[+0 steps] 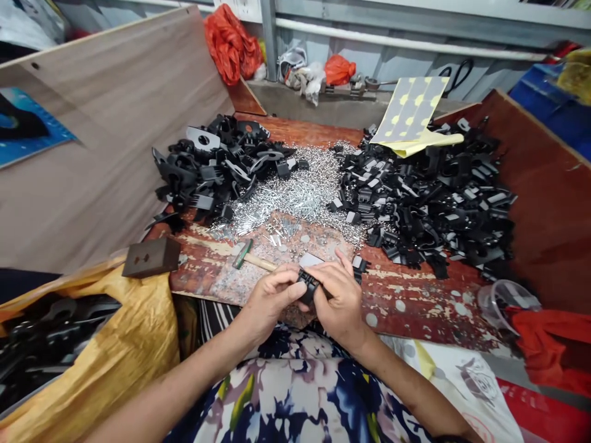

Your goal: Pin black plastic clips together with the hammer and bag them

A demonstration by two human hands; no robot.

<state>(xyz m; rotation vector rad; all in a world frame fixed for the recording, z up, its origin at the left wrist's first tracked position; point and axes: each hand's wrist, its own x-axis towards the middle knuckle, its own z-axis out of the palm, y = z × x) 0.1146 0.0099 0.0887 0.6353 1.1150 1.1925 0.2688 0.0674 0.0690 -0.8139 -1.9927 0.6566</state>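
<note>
Left hand (pixel 272 298) and right hand (pixel 340 298), fingers curled closed, jointly pinching one small black plastic part (pixel 307 288).
Part set between both hands' fingertips, seemingly to steady it from two sides; hammer (pixel 259 261) just beyond the left hand, handle towards it, presumably for easy reach; metal pins (pixel 300 191) loose ahead of both; left heap (pixel 207 172) and right heap (pixel 415 209) of black pieces flanking them, apparently kept apart.

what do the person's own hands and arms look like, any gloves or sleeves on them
The left hand and right hand wear no gloves, and both forearms are bare, with no sleeve or watch showing at the wrists. Below them shows a floral garment in white, navy and muted purple with yellow-green touches.
</note>
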